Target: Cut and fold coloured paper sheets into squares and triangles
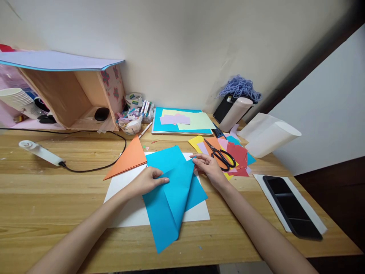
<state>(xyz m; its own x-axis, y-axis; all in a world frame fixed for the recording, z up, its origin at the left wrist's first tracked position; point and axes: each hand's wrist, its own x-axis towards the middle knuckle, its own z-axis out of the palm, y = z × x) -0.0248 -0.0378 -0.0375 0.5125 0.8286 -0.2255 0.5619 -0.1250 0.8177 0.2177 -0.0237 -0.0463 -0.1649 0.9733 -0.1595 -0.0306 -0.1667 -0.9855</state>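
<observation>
Step in hand, AFAICT: folding the blue paper (176, 182), which lies right b/w both hands, partly doubled over itself, w/ a flap slanting toward the person. Crease doesn't look pressed yet; bend reads rounded at its near end. Next move prob. calls for squaring the flap's edge w/ the layer below, pinning it there, then running a finger down the bend. Risk, IMO: corner slips & the fold goes crooked.

R hand (209, 167): nearly closed, thumb + index pinching the blue paper's corner at the flap's far R end. L hand (152, 179): part-curled, thumb & index close tog., thumb lying on the paper; can't tell if it's pinching a layer or just pressing down.

Under the blue paper & showing b/w the hands: white sheet (125, 207). Just beyond L hand: orange paper (131, 158), folded to a triangle. Just beyond R hand: scissors (219, 156), black handles, lying on coloured scraps (239, 154). Well R of R hand: phone (292, 207). Well L of L hand: white device (41, 152) w/ black cable (94, 170). Farther out, past both hands: paper stack (159, 118). All on the wooden tabletop (57, 213).
</observation>
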